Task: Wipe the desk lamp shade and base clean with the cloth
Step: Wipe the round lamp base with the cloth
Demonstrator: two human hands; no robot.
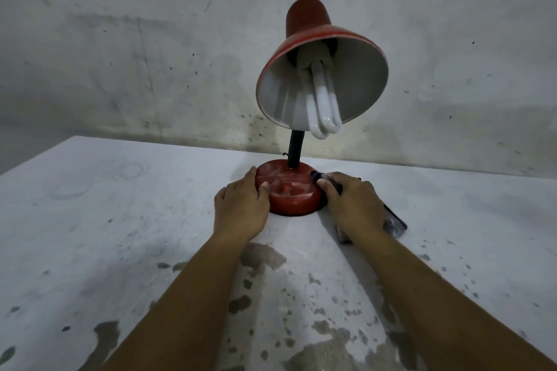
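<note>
A red desk lamp stands on a white worn table (120, 220). Its round red base (291, 194) sits at the table's middle back, with a black neck (294, 149) rising to a red shade (310, 27) that tilts toward me and shows a white bulb (322, 99). My left hand (241, 205) grips the base's left side, thumb on top. My right hand (351, 205) presses against the base's right side and holds a dark cloth (393, 221), which pokes out by the fingers and trails behind the palm.
A stained grey wall (150, 54) rises just behind the lamp. The table's paint is chipped in dark patches near me. The table's left corner edge runs at the far left.
</note>
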